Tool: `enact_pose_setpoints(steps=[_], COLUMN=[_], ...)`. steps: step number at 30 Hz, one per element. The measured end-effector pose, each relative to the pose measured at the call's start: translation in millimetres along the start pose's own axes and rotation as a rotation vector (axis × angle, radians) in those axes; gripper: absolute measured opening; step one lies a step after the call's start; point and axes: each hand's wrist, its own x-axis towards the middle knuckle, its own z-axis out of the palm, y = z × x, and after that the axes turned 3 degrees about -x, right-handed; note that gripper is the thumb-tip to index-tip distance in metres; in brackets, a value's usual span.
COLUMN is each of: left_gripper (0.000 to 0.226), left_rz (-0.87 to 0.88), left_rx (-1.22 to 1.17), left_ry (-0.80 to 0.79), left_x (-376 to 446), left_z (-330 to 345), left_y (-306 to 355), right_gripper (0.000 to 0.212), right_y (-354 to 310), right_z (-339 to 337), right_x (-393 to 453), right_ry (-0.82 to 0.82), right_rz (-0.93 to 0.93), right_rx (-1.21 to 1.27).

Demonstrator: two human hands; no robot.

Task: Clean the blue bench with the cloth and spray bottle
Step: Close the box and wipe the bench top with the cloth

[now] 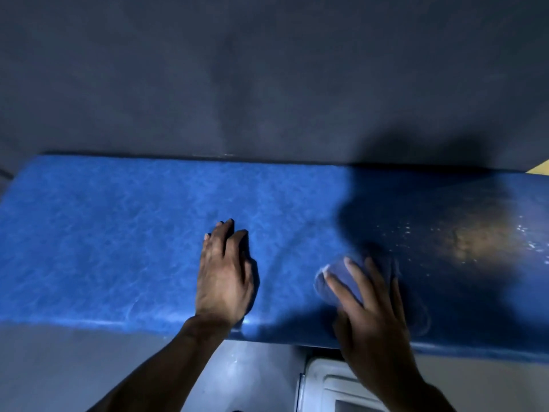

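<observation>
Overhead, the blue bench (118, 233) spans the frame against a dark wall (267, 69). Left of bench centre, the left hand (224, 278) lies flat, palm down, fingers (228, 233) extended and close together, its grip empty. Right of it, on the shaded part of the bench, the right hand (368, 316) presses a bunched blue cloth (338, 278) against the surface, fingers spread over the cloth. Further right, bright droplets (525, 233) and a sheen mark the bench. Below the front edge sits a white object (326, 388).
</observation>
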Motion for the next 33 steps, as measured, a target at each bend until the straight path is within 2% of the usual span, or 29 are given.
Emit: enact_pose_setpoints(steps=[4, 7, 10, 13, 16, 18, 22, 27, 33], left_gripper=[0.045, 0.046, 0.048, 0.048, 0.049, 0.05, 0.052, 0.052, 0.052], left_rz=[0.065, 0.098, 0.096, 0.109, 0.111, 0.104, 0.109, 0.114, 0.105], left_rx=[-0.072, -0.047, 0.052, 0.07, 0.09, 0.096, 0.092, 0.093, 0.111], left_ry=[-0.038, -0.038, -0.012, 0.011, 0.036, 0.044, 0.037, 0.045, 0.039], left_x=[-9.6, -11.6, -10.5, -10.8, -9.5, -8.9, -9.0, -10.1, -11.6], left_z=[20.2, 40.3, 52.1, 59.7, 67.0, 69.4, 70.0, 69.2, 66.3], left_y=[44.9, 73.4, 75.7, 67.4, 63.0, 62.6, 61.7, 60.6, 60.5], right_gripper=[0.058, 0.059, 0.047, 0.041, 0.058, 0.062, 0.059, 0.07, 0.066], right_y=[12.8, 28.5, 49.2, 67.6, 75.5, 75.1, 63.5, 61.5, 91.0], right_z=[-4.6, 0.0, 4.3, 5.7, 7.9, 10.5, 12.5, 2.8, -11.6], right_x=[-26.1, -20.3, 7.1, 55.9, 105.5, 133.7, 184.3, 234.6, 166.7], right_ry=[-0.024, -0.023, -0.066, -0.133, -0.172, -0.17, -0.231, -0.391, -0.119], right_rz=[-0.03, -0.161, -0.346, -0.584, -0.79, -0.836, -0.732, -0.448, -0.249], right_rx=[0.035, 0.097, 0.116, 0.008, -0.171, -0.245, -0.19, -0.082, -0.014])
